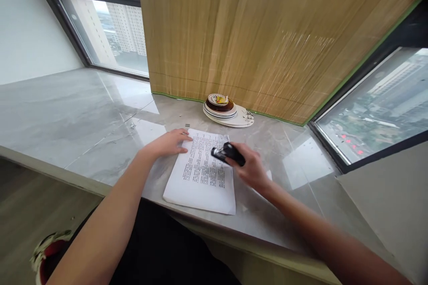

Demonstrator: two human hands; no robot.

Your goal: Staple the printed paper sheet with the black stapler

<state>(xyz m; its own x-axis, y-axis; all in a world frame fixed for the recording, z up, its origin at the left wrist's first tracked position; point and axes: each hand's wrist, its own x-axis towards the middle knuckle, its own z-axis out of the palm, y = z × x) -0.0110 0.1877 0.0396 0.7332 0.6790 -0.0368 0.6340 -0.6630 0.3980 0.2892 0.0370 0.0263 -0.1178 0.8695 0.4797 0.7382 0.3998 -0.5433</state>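
Note:
Printed sheets of white paper point(200, 191) lie on the grey marble-look ledge in front of me, a small fold showing at their far right corner. My left hand point(172, 142) rests at the far left edge of the paper, fingers apart and fingertips touching it. In my right hand point(249, 162) is a black stapler point(234, 153), gripped above the right part of the sheets with its nose pointing left. The fingers wrapped round the stapler are partly hidden.
A stack of plates point(220, 118) stands at the back against a bamboo blind point(227, 31). A short grey strip, perhaps staples point(187, 125), lies beyond the paper. Part of something white point(269, 176) shows beside my right wrist. The ledge's front edge point(254, 236) runs near my lap.

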